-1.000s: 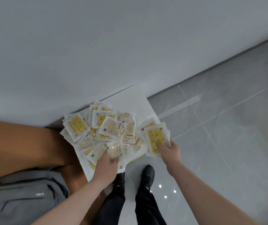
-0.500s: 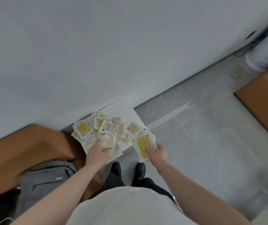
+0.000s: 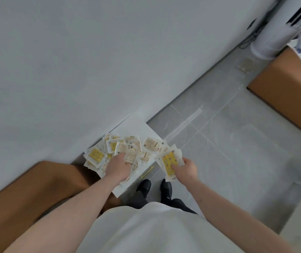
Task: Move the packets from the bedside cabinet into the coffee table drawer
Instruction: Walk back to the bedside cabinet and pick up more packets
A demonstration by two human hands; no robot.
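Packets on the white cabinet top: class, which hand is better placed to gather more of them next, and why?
Left. The left hand already rests on the packet pile over the cabinet top; the right hand grips a packet stack beyond the cabinet's edge.

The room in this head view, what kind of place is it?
Probably a bedroom or similar living room at home: a small white cabinet against a plain wall, a grey tiled floor, and brown furniture nearby.
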